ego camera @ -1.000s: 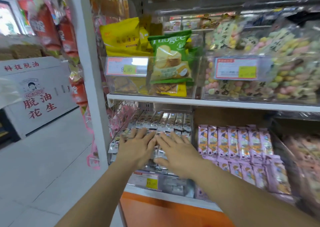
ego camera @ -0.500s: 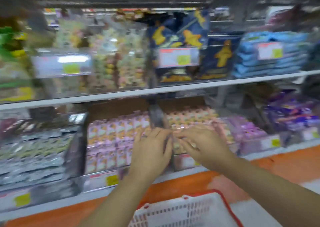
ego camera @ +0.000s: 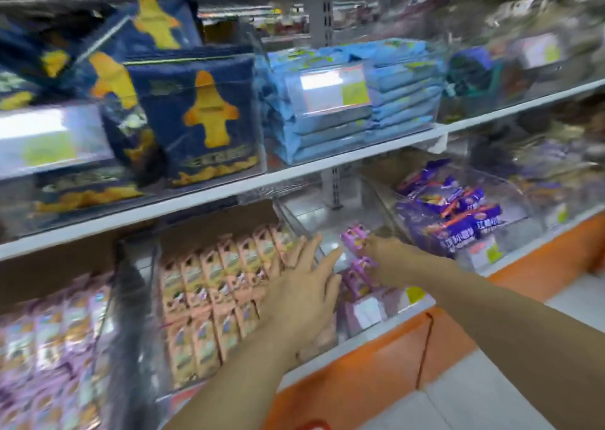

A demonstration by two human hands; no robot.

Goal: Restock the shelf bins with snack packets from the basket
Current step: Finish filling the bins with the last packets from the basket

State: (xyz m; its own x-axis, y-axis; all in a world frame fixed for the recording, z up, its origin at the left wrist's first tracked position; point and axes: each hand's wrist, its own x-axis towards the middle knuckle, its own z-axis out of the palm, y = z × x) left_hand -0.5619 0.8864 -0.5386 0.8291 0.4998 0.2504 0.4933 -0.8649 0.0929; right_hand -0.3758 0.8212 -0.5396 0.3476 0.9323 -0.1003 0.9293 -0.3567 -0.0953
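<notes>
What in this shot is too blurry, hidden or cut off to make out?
Head view throughout.
Basket: cut off by the bottom edge, only a red rim shows.
Price label: print lost to motion blur.
Right hand: whether it grips the purple packet, blurred.
Top-right bin: contents smeared by blur.

Bare left hand (ego camera: pixel 304 288), bare right hand (ego camera: pixel 389 259); forearms bare to frame edge
</notes>
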